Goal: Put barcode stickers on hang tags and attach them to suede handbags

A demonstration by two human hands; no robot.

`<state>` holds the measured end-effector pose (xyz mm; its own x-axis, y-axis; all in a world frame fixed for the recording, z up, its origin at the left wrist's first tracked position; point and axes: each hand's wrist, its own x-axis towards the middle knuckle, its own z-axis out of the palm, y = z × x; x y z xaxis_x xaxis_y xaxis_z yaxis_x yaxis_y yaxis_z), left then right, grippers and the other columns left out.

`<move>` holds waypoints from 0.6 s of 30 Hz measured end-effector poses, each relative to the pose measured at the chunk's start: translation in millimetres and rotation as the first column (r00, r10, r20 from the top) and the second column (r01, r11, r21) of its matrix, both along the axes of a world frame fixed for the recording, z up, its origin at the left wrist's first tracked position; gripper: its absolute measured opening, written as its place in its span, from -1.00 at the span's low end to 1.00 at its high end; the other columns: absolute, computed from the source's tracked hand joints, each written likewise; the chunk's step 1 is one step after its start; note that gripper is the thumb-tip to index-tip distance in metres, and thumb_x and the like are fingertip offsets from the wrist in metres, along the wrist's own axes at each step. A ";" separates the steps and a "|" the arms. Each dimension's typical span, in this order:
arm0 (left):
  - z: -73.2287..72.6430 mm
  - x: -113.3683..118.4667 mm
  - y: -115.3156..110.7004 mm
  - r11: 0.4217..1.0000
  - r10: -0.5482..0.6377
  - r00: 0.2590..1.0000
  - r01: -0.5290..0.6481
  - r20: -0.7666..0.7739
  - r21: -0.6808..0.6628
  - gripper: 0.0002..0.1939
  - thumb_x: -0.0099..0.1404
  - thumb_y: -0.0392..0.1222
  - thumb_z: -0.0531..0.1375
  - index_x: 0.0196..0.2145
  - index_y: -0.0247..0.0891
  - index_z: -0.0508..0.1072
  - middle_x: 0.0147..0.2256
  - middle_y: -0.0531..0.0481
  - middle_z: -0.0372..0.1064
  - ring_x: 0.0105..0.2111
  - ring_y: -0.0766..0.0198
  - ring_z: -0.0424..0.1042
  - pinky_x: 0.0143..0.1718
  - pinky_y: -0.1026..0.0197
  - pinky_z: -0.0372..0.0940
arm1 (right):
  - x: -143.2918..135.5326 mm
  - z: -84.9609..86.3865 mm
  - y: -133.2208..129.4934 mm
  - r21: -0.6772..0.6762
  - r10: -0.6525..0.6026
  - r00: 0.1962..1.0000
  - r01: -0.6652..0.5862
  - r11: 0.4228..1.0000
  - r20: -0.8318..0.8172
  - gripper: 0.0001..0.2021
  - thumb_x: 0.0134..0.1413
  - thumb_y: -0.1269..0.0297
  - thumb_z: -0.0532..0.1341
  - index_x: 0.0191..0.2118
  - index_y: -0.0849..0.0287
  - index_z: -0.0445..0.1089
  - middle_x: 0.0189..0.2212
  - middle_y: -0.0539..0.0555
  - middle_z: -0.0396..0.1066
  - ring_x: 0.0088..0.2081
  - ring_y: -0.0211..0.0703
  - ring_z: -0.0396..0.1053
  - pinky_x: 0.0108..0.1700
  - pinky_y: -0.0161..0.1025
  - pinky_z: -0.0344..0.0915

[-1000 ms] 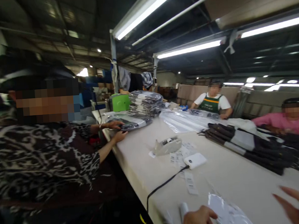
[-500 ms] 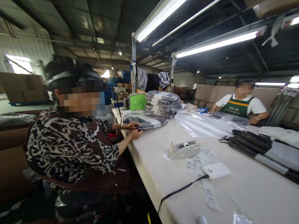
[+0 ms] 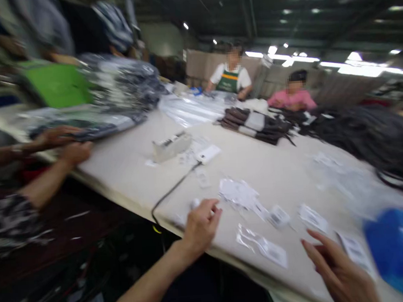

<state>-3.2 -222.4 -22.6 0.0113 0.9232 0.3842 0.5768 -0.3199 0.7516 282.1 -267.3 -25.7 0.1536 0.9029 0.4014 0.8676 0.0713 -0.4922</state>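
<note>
My left hand (image 3: 201, 224) is over the table's near edge, fingers curled, close to a pile of white tags (image 3: 239, 193); whether anything small is between its fingers is blurred. At the lower right, my right hand (image 3: 337, 265) has its thumb and fingers apart and holds nothing. It is beside stacks of printed labels (image 3: 355, 253). Between my hands, clear plastic strips and a label (image 3: 276, 252) lie on the white table (image 3: 126, 167).
A tape dispenser (image 3: 172, 146) and a white device (image 3: 207, 154) with a black cable stand mid-table. A blue object (image 3: 398, 252) is at the right. A co-worker's hands (image 3: 75, 153) hold bagged clothing at the left. Dark garments (image 3: 258, 125) and two people are across the table.
The view has swung right and down. Both my hands, the tag pile and the blue object have come into view, and the person in pink shows more fully.
</note>
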 end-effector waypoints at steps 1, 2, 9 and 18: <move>-7.7 -0.1 3.0 0.999 -0.017 0.999 0.019 -0.041 0.045 -0.78 0.23 -0.23 0.04 -0.20 -0.32 0.38 -0.39 -0.05 0.40 -0.49 0.34 0.36 -0.36 0.28 0.31 | 6.6 -6.6 -14.9 -0.031 -0.056 0.998 0.056 0.998 -0.010 -0.55 0.01 -0.10 0.08 -0.16 0.18 0.38 -0.53 0.03 0.39 -0.58 -0.26 0.32 -0.53 -0.36 0.27; -16.6 1.7 7.2 0.994 -0.040 0.996 0.048 -0.084 0.098 -0.79 0.24 -0.23 0.05 -0.20 -0.31 0.38 -0.33 -0.07 0.40 -0.44 0.32 0.36 -0.31 0.25 0.31 | 10.6 -15.6 -26.5 -0.017 -0.130 0.991 0.130 0.991 -0.020 -0.56 0.05 -0.06 0.07 -0.18 0.22 0.38 -0.50 0.06 0.40 -0.54 -0.23 0.34 -0.45 -0.32 0.30; -66.7 59.3 8.5 0.801 -0.384 0.814 0.529 -0.436 0.281 -0.72 0.25 -0.34 0.04 -0.07 -0.34 0.34 -0.11 -0.18 0.36 -0.09 0.11 0.30 -0.06 0.07 0.25 | -4.3 -75.1 -54.1 0.047 -0.196 0.980 0.194 0.980 0.038 -0.77 0.16 0.32 0.02 -0.14 0.21 0.36 -0.23 0.18 0.40 -0.17 -0.11 0.32 -0.11 -0.13 0.27; -88.6 95.3 11.5 0.720 -0.419 0.651 0.663 -0.633 0.206 -0.62 0.24 -0.32 0.03 0.01 -0.47 0.27 0.03 -0.30 0.24 0.08 -0.02 0.14 0.03 -0.02 0.14 | -31.4 -81.9 -28.5 -0.013 -0.056 0.976 0.060 0.998 0.209 -0.68 0.14 0.41 0.02 0.02 0.21 0.26 0.00 0.18 0.29 0.03 -0.02 0.17 0.03 -0.03 0.07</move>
<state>92.1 -210.9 -111.2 0.7610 0.4476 0.4696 0.4416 -0.8877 0.1304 250.7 -295.8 -107.6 0.1204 0.9028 0.4128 0.9538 0.0102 -0.3004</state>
